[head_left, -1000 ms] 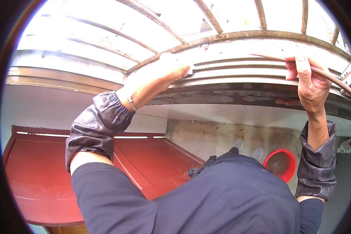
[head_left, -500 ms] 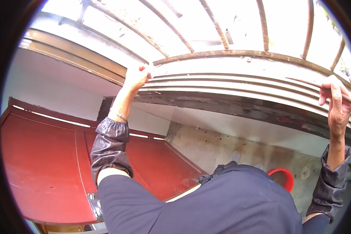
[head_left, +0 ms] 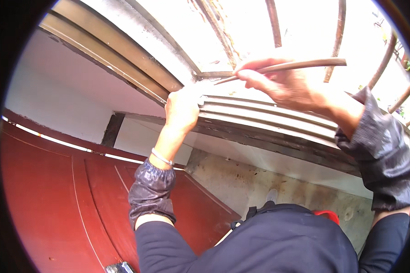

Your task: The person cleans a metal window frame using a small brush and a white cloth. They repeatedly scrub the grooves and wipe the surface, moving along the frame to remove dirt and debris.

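Note:
My right hand (head_left: 287, 84) is closed around a slim, tapered brown stick (head_left: 305, 64), pinching it between thumb and fingers. The stick's thick end points right, and its narrow tip reaches left toward the corner of the window frame, just above my left hand. My left hand (head_left: 182, 111) is closed at the left end of the grooved window track (head_left: 269, 109). A small whitish bit shows by its fingertips, too washed out by glare to name. Dark sleeve covers wrap both forearms.
Rusty bars (head_left: 274, 22) stand beyond the window. A tan frame rail (head_left: 109, 43) runs to the upper left. Below are a red door-like panel (head_left: 41, 191), a stained concrete floor (head_left: 241, 175) and a red basin (head_left: 328, 215), partly hidden by my body.
My right hand has swung left along the track with the stick, from the far right to beside my left hand. The view has turned, and my left hand stays near the frame corner.

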The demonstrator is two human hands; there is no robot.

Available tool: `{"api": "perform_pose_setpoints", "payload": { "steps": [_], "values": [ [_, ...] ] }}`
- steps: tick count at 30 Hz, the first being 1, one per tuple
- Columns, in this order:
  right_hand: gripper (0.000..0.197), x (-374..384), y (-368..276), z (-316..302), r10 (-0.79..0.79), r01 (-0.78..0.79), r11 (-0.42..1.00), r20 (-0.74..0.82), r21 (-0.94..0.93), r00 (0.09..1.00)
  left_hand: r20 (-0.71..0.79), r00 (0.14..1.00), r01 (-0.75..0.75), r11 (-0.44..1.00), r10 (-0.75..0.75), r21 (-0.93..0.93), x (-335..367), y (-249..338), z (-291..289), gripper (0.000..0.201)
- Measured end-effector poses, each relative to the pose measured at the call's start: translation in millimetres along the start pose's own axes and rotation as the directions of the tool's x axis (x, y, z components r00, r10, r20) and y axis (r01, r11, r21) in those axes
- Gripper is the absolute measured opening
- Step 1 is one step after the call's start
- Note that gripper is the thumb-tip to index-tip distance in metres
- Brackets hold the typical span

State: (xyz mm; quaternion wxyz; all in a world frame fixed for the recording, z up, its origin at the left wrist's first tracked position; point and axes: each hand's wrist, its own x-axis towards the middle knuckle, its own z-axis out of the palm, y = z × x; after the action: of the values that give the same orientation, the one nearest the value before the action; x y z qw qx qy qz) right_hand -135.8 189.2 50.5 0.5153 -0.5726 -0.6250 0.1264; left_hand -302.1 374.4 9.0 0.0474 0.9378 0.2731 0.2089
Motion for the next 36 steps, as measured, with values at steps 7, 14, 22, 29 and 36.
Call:
{"api": "perform_pose_setpoints", "payload": {
  "steps": [7,14,22,29,36],
  "values": [
    [0.020,60.6,40.3,74.2,-0.073,0.068,0.992,0.040,0.102,0.997,0.004,1.000,-0.006,0.964,0.005,0.265,-11.3,-7.8,-0.1,0.012],
    [0.022,81.0,79.4,96.3,0.022,-0.046,0.983,0.135,0.176,0.991,-0.148,0.989,-0.029,0.999,0.032,0.018,-32.7,-12.7,-4.1,0.015],
    [0.027,46.0,65.8,46.6,0.156,-0.182,0.980,0.244,0.085,0.957,-0.219,0.962,-0.170,0.985,0.164,-0.008,-32.8,-17.1,-7.7,0.024],
    [0.027,43.1,57.1,41.3,0.178,-0.206,0.972,0.211,0.117,0.961,-0.265,0.957,-0.169,0.968,0.116,-0.186,-40.9,-21.9,-11.5,0.021],
    [0.026,44.3,44.8,43.2,0.231,-0.249,0.964,0.170,0.092,0.958,-0.207,0.954,-0.254,0.952,0.217,-0.171,-20.9,-1.1,3.5,0.030]
  ]
}}
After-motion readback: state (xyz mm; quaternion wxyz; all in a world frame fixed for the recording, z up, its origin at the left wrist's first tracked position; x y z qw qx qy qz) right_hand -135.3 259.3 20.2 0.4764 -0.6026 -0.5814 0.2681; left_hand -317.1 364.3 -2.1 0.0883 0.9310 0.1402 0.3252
